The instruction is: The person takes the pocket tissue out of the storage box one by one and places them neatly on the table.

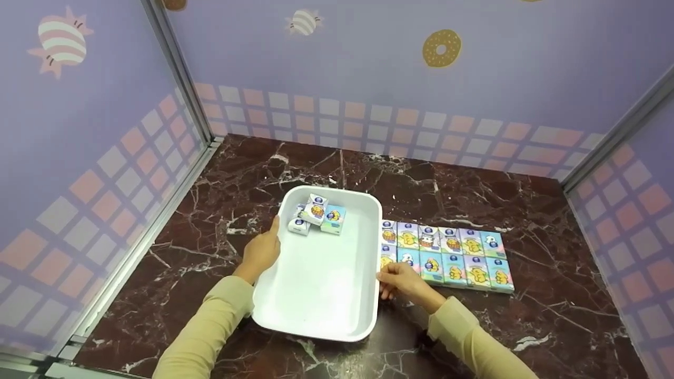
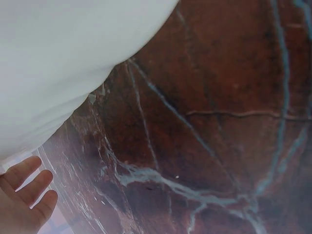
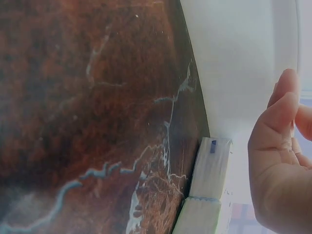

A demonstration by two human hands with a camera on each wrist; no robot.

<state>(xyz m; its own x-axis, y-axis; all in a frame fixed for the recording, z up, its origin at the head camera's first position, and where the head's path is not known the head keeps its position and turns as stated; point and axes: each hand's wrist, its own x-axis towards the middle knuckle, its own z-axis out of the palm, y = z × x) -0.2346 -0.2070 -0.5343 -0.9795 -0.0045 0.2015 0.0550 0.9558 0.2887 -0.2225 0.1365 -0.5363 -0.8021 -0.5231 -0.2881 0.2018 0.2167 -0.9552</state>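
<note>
A white rectangular tray (image 1: pixel 316 295) stands between the two hands, with several small cartoon-printed packs (image 1: pixel 316 210) piled at its far left end. My left hand (image 1: pixel 260 253) lies against the tray's left side, its index finger extended along the rim. In the left wrist view, the fingers (image 2: pixel 45 175) are slightly spread beneath the tray's edge. On the opposite side, my right hand (image 1: pixel 405 281) holds the right rim with bent fingers. The right wrist view shows that hand (image 3: pixel 280 161) beside the tray's pale wall (image 3: pixel 229 73).
Two rows of similar packs (image 1: pixel 453 255) lie side by side just right of the tray, the leftmost partly hidden by its rim. All this is on a dark red marbled tabletop (image 1: pixel 210 242), enclosed by purple patterned panels (image 1: pixel 368 58) at the back and sides.
</note>
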